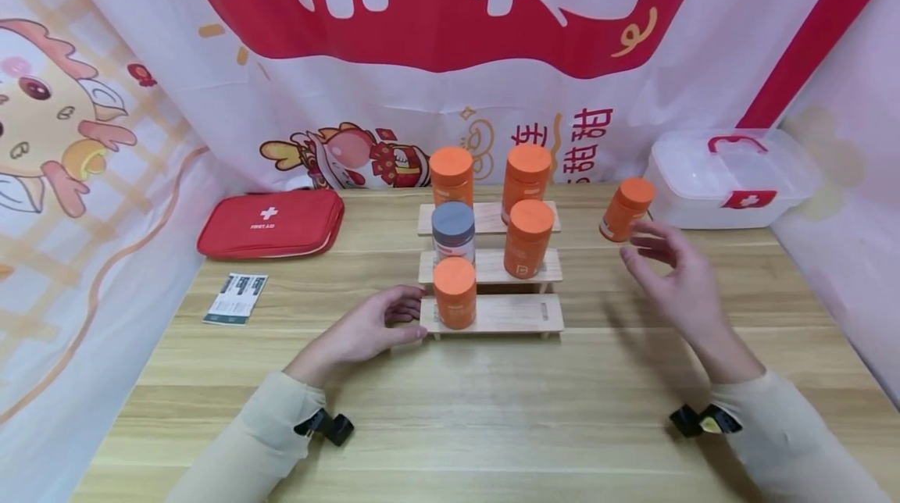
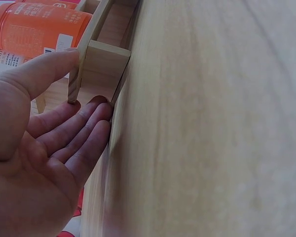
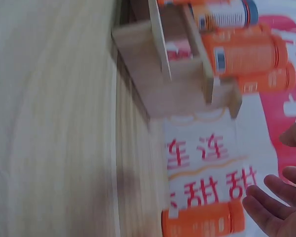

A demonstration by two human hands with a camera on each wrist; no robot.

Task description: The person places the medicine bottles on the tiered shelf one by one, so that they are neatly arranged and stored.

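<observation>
A three-tier wooden step rack (image 1: pixel 509 315) stands mid-table, bearing several orange bottles and one clear bottle with a grey-blue lid (image 1: pixel 453 230). My left hand (image 1: pixel 376 323) pinches the left end of its lowest board; in the left wrist view the thumb (image 2: pixel 54 69) lies on top and the index finger is at the underside. Close to that thumb stands an orange bottle (image 1: pixel 455 296) on the lowest tier. My right hand (image 1: pixel 678 280) is in the air with loosely bent fingers, holding nothing. Just beyond its fingertips, another orange bottle (image 1: pixel 626 210) stands on the table, right of the rack.
A clear-lidded white first-aid box (image 1: pixel 731 183) stands at the back right. At the left lie a red first-aid pouch (image 1: pixel 270 226) and a small printed packet (image 1: pixel 237 300). A printed cloth (image 1: pixel 394 89) hangs behind the table.
</observation>
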